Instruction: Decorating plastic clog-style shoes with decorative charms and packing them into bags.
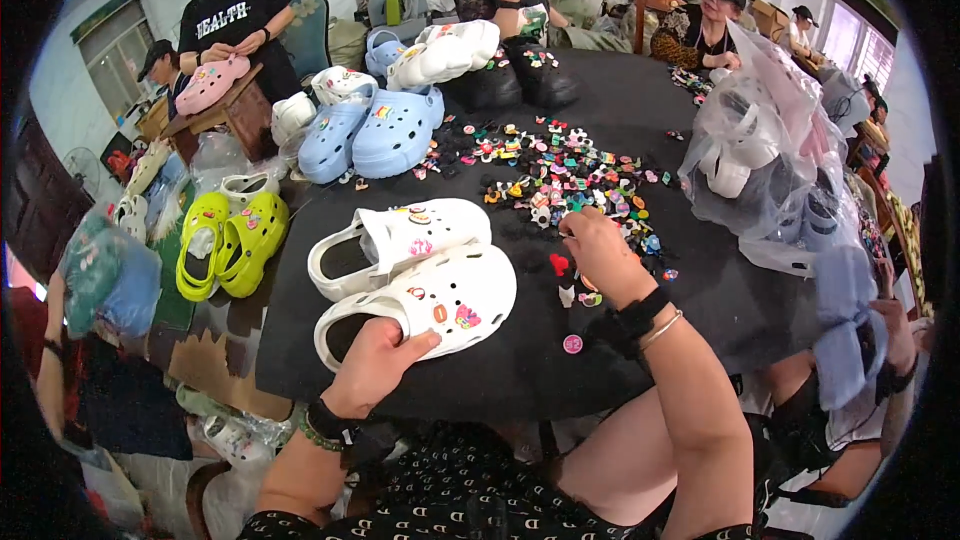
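Note:
My left hand grips the near white clog by its opening, the thumb lying on its upper. Colourful charms sit in some of that clog's holes. Right behind it, side by side, lies the other white clog, also with a few charms. My right hand is at the near edge of a spread of small shoe charms, its fingers bent together; whatever they hold is too small to make out. By that hand lie a red charm and, nearer me, a round pink charm.
Light blue clogs and black clogs stand at the back of the black table. Lime green clogs sit at the left. Plastic-bagged clogs rest at the right. Other people sit or stand around, one holding a pink clog.

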`<action>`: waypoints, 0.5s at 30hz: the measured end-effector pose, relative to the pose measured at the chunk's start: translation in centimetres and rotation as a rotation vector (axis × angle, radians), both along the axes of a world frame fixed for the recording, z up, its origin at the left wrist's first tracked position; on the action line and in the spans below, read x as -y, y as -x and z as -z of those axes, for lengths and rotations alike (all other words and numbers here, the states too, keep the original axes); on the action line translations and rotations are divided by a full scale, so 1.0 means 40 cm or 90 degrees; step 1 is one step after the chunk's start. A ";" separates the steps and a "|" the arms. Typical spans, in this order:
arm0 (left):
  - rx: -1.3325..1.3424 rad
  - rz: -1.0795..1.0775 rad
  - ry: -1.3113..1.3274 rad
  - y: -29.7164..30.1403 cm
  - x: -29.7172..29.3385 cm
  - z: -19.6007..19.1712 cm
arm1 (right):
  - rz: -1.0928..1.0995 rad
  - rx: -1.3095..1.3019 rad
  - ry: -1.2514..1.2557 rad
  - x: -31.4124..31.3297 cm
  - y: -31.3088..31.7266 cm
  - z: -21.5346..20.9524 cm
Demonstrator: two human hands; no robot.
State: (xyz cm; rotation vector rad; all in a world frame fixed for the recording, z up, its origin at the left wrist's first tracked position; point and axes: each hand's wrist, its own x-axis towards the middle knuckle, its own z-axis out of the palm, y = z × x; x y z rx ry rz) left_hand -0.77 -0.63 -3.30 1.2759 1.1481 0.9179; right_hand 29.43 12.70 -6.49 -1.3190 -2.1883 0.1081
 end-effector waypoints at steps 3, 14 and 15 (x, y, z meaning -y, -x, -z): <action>-0.034 -0.007 -0.009 -0.008 0.002 -0.009 | -0.004 0.006 -0.017 -0.003 -0.006 -0.001; 0.031 0.003 0.026 0.003 0.006 -0.003 | -0.192 -0.201 -0.015 0.100 0.120 -0.112; 0.002 0.019 0.018 0.003 0.005 -0.016 | -0.228 -0.215 -0.048 0.112 0.130 -0.125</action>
